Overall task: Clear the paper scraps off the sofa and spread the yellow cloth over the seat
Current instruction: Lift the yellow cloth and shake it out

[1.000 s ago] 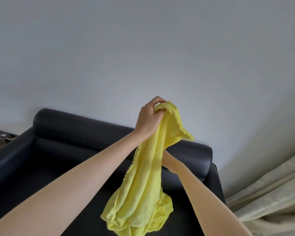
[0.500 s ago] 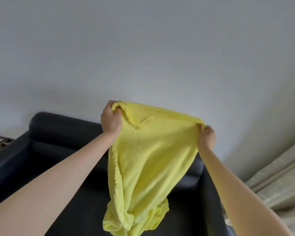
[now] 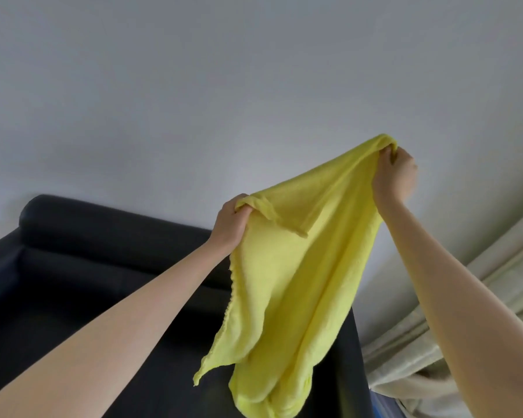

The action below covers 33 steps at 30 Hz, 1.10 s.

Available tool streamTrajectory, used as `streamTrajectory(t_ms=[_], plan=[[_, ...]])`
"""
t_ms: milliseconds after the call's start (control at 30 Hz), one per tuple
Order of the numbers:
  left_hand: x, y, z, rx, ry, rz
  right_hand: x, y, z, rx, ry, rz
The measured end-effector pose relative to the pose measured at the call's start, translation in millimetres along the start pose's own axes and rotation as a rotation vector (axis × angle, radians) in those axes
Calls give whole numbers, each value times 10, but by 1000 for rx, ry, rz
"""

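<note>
The yellow cloth (image 3: pixel 287 285) hangs in the air over the right part of the black sofa (image 3: pixel 82 260). My left hand (image 3: pixel 231 220) grips one top corner of the cloth, in front of the sofa's backrest. My right hand (image 3: pixel 394 176) grips the other end of the top edge, higher and further right, against the wall. Between my hands the top edge slopes up to the right. The cloth's lower part hangs bunched and folded. No paper scraps show on the visible part of the seat.
A plain grey-white wall (image 3: pixel 254 86) stands behind the sofa. Pale curtains (image 3: pixel 495 297) hang at the right, with a blue edge (image 3: pixel 384 408) low beside the sofa's right arm.
My hands have pulled apart along the cloth's top edge, from bunched together to wide. My right hand has risen up and to the right, and the cloth has opened out.
</note>
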<state>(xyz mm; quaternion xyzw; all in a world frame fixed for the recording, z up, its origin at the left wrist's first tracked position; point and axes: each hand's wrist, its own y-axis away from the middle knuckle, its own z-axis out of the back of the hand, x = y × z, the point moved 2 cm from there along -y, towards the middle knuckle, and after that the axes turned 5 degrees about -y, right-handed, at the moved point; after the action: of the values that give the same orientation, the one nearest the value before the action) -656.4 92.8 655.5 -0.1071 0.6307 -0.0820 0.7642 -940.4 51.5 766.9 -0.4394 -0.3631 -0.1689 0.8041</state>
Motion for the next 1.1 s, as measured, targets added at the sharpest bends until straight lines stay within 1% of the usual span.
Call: streamTrajectory(t_ms=[100,267,367,433,533,600,733,833,967,1100], plan=[[257,2,166,-62,-47,66,-122,234,-246,146,115,24],[793,-37,727,-235,-179,242,-292,648,-815,350,269,75],[1137,-91,1194,-313,-224,327,-210,986,-1339,462,317,117],[1334,-119,1454,-330,-225,372,-113,1190,-1629,525,347,124],[1750,-227,2036,-334,-247,430,86,1614,-2236,658,399,122],[2035,-259,2406,-294,-315,477,188,1929,-2567,743,430,93],[2682,-283,3190,-186,-418,602,237,2691,-3281,883,501,-23],[3076,-258,3638,-140,-494,686,194,3193,-3608,951,551,-103],[3571,-266,4117,-156,-587,852,120,3806,-4006,1036,619,-124],[4069,-328,4393,-176,-608,1008,44,4285,-4474,1117,630,-136]])
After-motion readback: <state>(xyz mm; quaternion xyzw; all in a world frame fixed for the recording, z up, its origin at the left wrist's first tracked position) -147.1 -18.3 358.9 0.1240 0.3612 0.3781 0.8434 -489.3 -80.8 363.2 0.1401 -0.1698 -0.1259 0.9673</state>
